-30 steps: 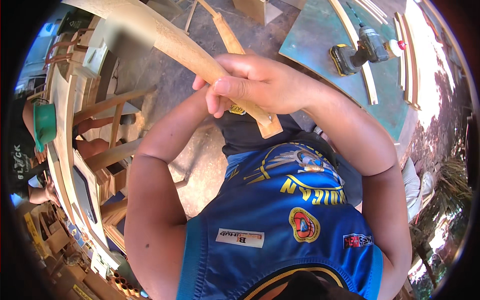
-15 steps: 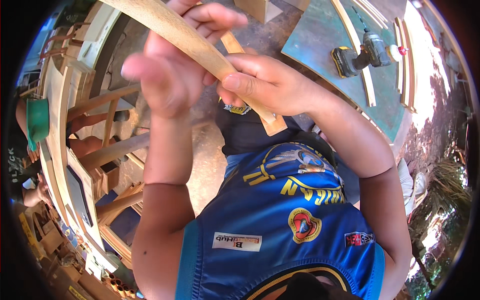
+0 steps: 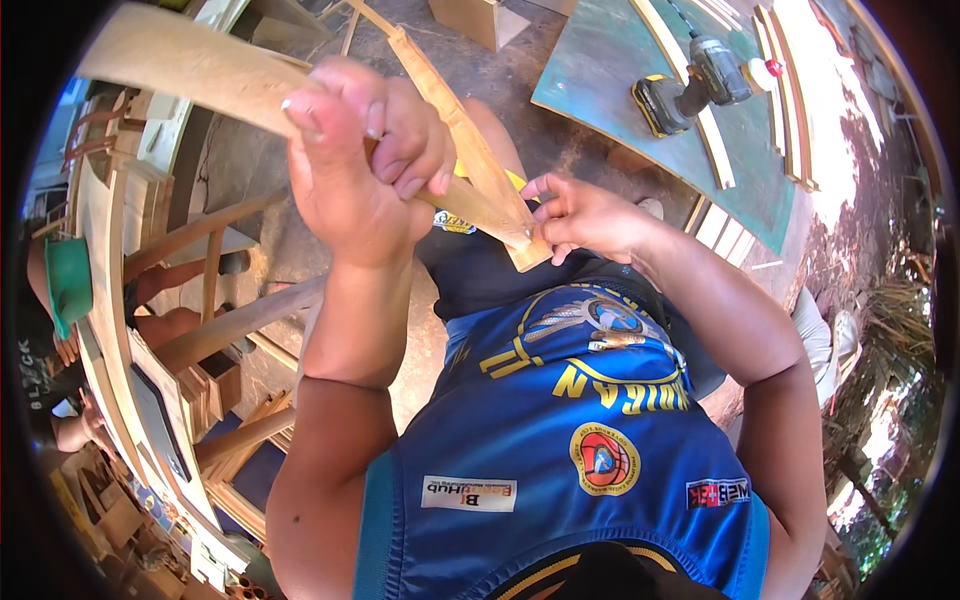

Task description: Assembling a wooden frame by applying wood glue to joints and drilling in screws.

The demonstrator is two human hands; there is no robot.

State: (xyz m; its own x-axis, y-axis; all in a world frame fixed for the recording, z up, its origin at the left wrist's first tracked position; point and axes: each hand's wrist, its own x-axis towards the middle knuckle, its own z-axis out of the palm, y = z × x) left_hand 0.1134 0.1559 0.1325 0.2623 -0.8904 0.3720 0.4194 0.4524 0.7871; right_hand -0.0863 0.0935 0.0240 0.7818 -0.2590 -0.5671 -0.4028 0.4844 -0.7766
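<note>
My left hand is closed around a long, pale, curved wooden strip, whose far end rises to the upper left. Its narrow near end lies over the end of a second wooden strip, which slants away toward the top of the view. The two meet in a narrow V above my lap, with a small bright spot where they overlap. My right hand has its fingers curled at this overlap, touching the edge of the second strip. What its fingertips press on is partly hidden.
A cordless drill and a pale wood strip lie on a green board at the upper right. Slatted wooden furniture stands on the left. Beyond it, another person's hand shows near a green bucket.
My left hand has closed around the curved strip. My right hand has slid off that strip to the near ends, and the strip has swung lower to the left.
</note>
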